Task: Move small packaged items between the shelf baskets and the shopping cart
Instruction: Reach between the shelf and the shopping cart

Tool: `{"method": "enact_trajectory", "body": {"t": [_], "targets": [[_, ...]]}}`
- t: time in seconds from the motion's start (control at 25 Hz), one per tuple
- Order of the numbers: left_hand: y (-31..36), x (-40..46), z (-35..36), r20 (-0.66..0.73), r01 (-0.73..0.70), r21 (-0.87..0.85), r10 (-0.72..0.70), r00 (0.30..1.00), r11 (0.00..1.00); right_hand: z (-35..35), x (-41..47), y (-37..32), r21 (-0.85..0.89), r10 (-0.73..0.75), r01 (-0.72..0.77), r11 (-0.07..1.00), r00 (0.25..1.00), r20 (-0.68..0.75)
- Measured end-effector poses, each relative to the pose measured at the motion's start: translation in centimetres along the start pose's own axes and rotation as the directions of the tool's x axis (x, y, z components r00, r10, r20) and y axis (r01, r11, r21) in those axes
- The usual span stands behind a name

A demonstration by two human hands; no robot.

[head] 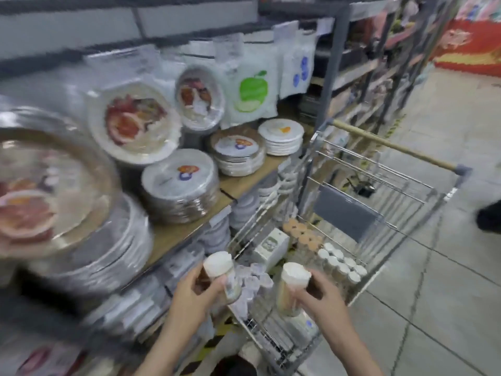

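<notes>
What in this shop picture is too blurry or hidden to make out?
Head view:
- Labels on the jar in the left hand and the jar in the right hand: motion blur.
- Foil plate stack at left: smeared, cut by the edge.
- Lower shelf goods: dark, blurred.
- Cart floor: covered by goods.

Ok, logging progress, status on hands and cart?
Left hand holds a white-capped jar. Right hand holds another. Both above the cart. Nothing blocking.

plates: heavily blurred, cut by the left edge
jar label: unreadable
forearms: cut by bottom edge
</notes>
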State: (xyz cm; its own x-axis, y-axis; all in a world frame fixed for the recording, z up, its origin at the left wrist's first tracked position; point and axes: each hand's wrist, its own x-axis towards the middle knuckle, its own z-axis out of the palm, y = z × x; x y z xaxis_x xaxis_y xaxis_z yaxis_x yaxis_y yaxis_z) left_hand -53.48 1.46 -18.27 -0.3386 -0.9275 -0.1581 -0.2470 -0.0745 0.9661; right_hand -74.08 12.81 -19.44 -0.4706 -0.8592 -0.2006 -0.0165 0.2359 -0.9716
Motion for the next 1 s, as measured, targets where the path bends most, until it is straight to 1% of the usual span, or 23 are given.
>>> {"method": "enact_trajectory", "body": {"t": [0.12, 0.2, 0.32, 0.4, 0.56, 0.64, 0.76, 0.92, 1.0], "targets": [[-1.2, -4.9, -3.9, -0.189, 0.041, -0.084, -0.056, 0.980, 0.996, 3.6, -1.3, -1.7, -0.013, -0.043, 0.047, 0.999, 0.981, 0.187], [-1.6, -8.5, -6.9, -0.311, 0.040, -0.138, -0.081, 0.947, 0.990, 6.7, -2.4, -2.6, -0.024, -0.068, 0.078, 0.997, 0.954, 0.291], [-1.8, -13.4, -10.8, -0.467, 0.022, -0.221, -0.125, 0.876, 0.975, 10.8, -4.6, -3.7, -0.021, -0.098, 0.119, 0.993, 0.896, 0.433], [-2.3, -16.4, -13.2, -0.558, -0.024, -0.293, -0.150, 0.816, 0.956, 13.6, -6.2, -4.2, -0.018, -0.099, 0.126, 0.992, 0.853, 0.512], [-3.3, -22.0, -17.8, -0.654, -0.042, -0.391, -0.245, 0.716, 0.920, 19.9, -9.3, -4.4, -0.036, -0.071, 0.114, 0.993, 0.803, 0.592], [-3.7, -24.7, -20.6, -0.685, -0.039, -0.399, -0.270, 0.676, 0.916, 24.1, -11.4, -4.7, -0.054, -0.060, 0.123, 0.991, 0.764, 0.643], [-4.5, -29.6, -26.4, -0.739, -0.047, -0.391, -0.283, 0.611, 0.919, 31.7, -16.2, -5.4, -0.043, -0.062, 0.135, 0.990, 0.686, 0.725], [-5.7, -36.2, -34.2, -0.800, -0.056, -0.346, -0.263, 0.540, 0.937, 40.3, -22.9, -5.8, -0.026, -0.053, 0.119, 0.993, 0.616, 0.786], [-6.2, -38.8, -37.8, -0.830, -0.075, -0.347, -0.269, 0.489, 0.935, 43.8, -25.7, -5.7, 0.005, -0.061, 0.095, 0.995, 0.594, 0.802]]}}
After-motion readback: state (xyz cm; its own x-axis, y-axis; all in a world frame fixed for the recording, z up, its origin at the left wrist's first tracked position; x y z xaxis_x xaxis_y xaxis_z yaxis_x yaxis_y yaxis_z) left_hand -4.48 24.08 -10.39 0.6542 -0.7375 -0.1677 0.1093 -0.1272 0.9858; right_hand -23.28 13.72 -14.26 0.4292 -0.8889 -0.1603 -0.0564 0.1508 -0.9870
